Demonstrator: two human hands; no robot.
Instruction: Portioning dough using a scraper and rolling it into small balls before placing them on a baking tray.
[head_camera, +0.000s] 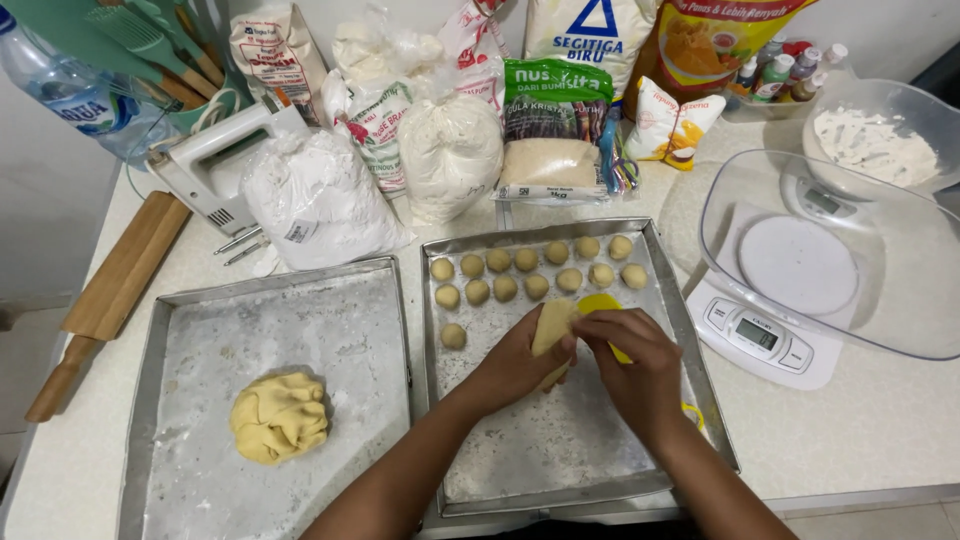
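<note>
Over the right baking tray (670, 290), my left hand (520, 365) holds a flat piece of pale yellow dough (552, 328). My right hand (635, 365) grips a small yellow scoop (598, 304) pressed against that dough. Behind the hands, several small dough balls (530, 272) lie in rows on the floured tray. A large lump of yellow dough (279, 416) rests on the left floured tray (190, 330).
A clear bowl (850, 260) sits on a white kitchen scale (760, 335) at right, another bowl with flour (875, 140) behind it. Bags of flour and sugar (450, 140) line the back. A hand mixer (215, 165) and wooden rolling pin (110, 290) lie at left.
</note>
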